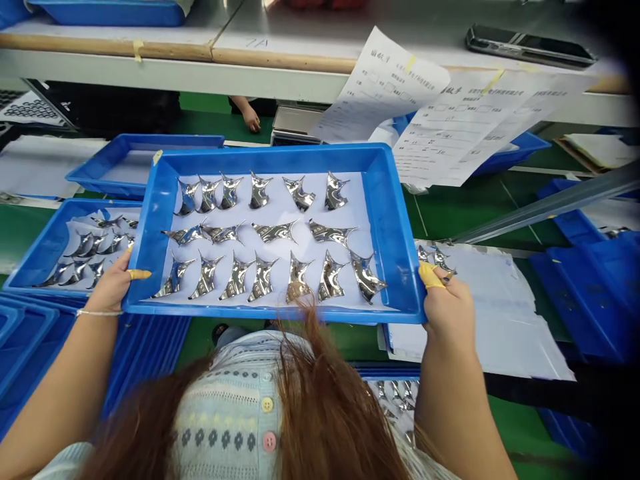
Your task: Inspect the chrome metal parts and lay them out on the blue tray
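A blue plastic tray (270, 159) is held up in front of my body, gripped at both short ends. My left hand (113, 283) is closed on its left end, with a yellow cover on the thumb. On the right end my right hand (447, 300) is closed too, its thumb also covered in yellow. White paper (320, 257) lines the tray. Several shiny, curved metal pieces (271, 232) with pointed corners lie on the paper in three rows. The fingers under the tray are hidden.
Another blue tray (30, 267) with similar pieces stands at left, above stacked trays (150, 353). Paper sheets (445, 127) hang from the shelf edge (290, 61), where a phone (530, 47) lies. White paper (500, 307) lies at right. Another person's hand (251, 120) shows beneath the shelf.
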Motion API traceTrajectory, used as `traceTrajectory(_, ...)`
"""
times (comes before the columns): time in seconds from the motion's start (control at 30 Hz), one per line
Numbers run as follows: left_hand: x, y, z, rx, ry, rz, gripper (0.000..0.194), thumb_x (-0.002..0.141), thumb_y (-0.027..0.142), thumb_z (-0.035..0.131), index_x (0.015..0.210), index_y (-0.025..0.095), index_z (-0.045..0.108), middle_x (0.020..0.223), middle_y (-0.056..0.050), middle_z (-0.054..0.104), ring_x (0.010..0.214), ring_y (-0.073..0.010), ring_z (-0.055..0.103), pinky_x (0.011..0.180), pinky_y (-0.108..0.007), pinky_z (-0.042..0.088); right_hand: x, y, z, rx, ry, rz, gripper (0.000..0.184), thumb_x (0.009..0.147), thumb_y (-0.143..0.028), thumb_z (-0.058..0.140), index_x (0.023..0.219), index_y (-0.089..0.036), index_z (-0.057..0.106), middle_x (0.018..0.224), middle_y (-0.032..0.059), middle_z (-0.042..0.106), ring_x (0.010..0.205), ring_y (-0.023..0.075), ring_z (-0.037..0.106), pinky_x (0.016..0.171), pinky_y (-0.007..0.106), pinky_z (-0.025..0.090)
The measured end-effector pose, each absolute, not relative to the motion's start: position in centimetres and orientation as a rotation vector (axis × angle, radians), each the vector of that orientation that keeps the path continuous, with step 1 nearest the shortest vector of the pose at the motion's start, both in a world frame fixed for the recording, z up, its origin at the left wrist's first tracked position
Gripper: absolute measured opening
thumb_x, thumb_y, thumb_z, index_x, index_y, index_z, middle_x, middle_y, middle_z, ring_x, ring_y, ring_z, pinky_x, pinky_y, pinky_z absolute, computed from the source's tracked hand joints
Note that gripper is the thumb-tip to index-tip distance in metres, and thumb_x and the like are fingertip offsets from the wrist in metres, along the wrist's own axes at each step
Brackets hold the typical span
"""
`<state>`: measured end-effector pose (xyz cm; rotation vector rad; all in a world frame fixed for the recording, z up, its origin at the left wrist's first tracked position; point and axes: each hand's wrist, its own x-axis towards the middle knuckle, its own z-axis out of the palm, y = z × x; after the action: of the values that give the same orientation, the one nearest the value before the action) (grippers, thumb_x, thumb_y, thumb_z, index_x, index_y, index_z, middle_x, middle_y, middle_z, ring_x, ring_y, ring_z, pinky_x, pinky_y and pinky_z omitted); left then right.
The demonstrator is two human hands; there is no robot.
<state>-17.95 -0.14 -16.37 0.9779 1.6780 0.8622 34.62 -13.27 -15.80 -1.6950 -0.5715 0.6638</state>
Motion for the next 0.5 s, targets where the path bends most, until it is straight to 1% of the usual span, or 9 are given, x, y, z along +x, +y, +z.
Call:
traceTrajectory(0.13, -18.5, 0.5, -14.3, 1.043, 1.664, 0.923, 0.096, 0.042, 0.016, 0.077, 0.133, 0.025, 0.045, 0.075, 0.003, 0.067, 0.055, -0.0148, 0.059, 0.047, -0.024, 0.053, 34.6, -12.2, -15.7, -1.599, -0.474, 0.703, 0.027, 0.058, -0.033, 0.069, 0.080, -0.018, 0.063, 0.057, -0.0033, 0.053, 0.057, 0.0151, 0.057, 0.047, 0.024, 0.048)
traceTrajectory(0.23, -18.7, 1.3, -13.3, 1.096, 1.650, 0.970, 0.094, 0.044, 0.015, 0.076, 0.133, 0.023, 0.045, 0.073, 0.003, 0.065, 0.055, -0.0130, 0.057, 0.048, -0.024, 0.051, 35.0, -10.7, -16.2, -1.546, -0.479, 0.740, 0.022, 0.056, -0.029, 0.068, 0.075, -0.019, 0.062, 0.059, -0.0023, 0.056, 0.057, 0.0153, 0.058, 0.045, 0.023, 0.048)
traceTrajectory(0.33, -18.6, 2.4, -13.0, 1.152, 1.610, 1.001, 0.090, 0.048, 0.014, 0.074, 0.133, 0.019, 0.045, 0.072, 0.003, 0.063, 0.053, -0.0107, 0.054, 0.049, -0.022, 0.049, 35.1, -8.5, -16.7, -1.503, -0.492, 0.794, 0.020, 0.054, -0.025, 0.065, 0.073, -0.018, 0.063, 0.055, -0.0028, 0.055, 0.054, 0.0154, 0.057, 0.043, 0.023, 0.047)
traceTrajectory(0.5, -18.6, 3.4, -12.8, 1.191, 1.575, 0.998, 0.087, 0.053, 0.018, 0.074, 0.134, 0.015, 0.043, 0.072, 0.002, 0.064, 0.052, -0.0102, 0.052, 0.049, -0.023, 0.048, 34.8, -5.8, -17.4, -1.499, -0.484, 0.803, 0.022, 0.060, -0.022, 0.060, 0.081, -0.015, 0.062, 0.051, -0.0045, 0.052, 0.050, 0.0150, 0.056, 0.045, 0.025, 0.048)
